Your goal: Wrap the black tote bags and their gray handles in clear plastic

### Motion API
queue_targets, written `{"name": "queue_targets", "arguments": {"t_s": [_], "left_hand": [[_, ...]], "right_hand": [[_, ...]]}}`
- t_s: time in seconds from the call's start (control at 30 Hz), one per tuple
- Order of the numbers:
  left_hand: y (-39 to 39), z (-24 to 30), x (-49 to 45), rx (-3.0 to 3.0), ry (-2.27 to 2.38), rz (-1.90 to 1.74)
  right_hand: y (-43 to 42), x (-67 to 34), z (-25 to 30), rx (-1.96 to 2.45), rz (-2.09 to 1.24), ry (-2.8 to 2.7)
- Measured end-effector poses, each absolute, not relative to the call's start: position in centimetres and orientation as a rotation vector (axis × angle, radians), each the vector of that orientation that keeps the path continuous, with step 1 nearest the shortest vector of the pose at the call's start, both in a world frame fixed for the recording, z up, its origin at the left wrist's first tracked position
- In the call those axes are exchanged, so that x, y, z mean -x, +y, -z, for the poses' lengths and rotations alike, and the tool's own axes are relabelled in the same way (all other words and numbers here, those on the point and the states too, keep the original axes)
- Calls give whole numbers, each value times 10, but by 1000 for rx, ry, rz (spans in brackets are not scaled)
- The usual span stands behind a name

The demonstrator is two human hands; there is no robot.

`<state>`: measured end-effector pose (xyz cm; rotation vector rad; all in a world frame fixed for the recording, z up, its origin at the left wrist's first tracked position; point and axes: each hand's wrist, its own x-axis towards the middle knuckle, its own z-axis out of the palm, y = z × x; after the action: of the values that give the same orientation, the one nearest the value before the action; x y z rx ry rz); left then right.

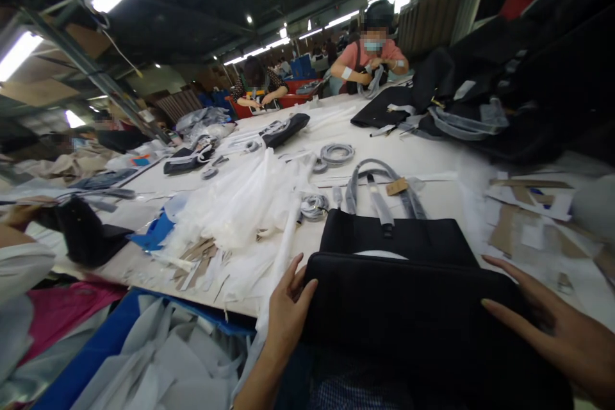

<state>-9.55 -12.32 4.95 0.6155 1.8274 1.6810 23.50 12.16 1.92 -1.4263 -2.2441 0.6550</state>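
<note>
A black handbag (408, 314) is held upright in front of me, close to my body, at the near edge of the table. My left hand (288, 307) grips its left side, with the thumb on the near face and the fingers at the edge. On the right side, my right hand (542, 320) clasps it, thumb across the near face and forefinger over the top; the other fingers are partly hidden. Behind its top edge rise a black panel (432, 237) and wrapped grey handles (355, 186). A brown tag (396, 186) hangs by the handles.
Crumpled white wrapping (245, 205) and coiled straps (313, 206) lie on the white table (346, 115). Black bags (461, 96) are piled at right. A blue-edged bin (168, 359) of pale scraps stands lower left. A co-worker (375, 57) sits across; another person's arm (22, 237) is at left.
</note>
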Motion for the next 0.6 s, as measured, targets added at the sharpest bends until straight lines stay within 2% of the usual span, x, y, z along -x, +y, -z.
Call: {"name": "queue_targets", "arguments": {"t_s": [0.17,0.37,0.5,0.6], "left_hand": [[-123,-44,94,-735,1976,-1657],[-123,-35,91,-947,2435,-1249],[-123,-34,94,-975,2471,-1192],[-124,-35,95,-981,2441,-1186]], "right_hand": [[103,-218,-50,1489,-761,-2260],[104,-226,-56,1451,-671,-2352],[102,-217,-79,1114,-197,-2441],[96,-186,-95,773,-234,-2609]]}}
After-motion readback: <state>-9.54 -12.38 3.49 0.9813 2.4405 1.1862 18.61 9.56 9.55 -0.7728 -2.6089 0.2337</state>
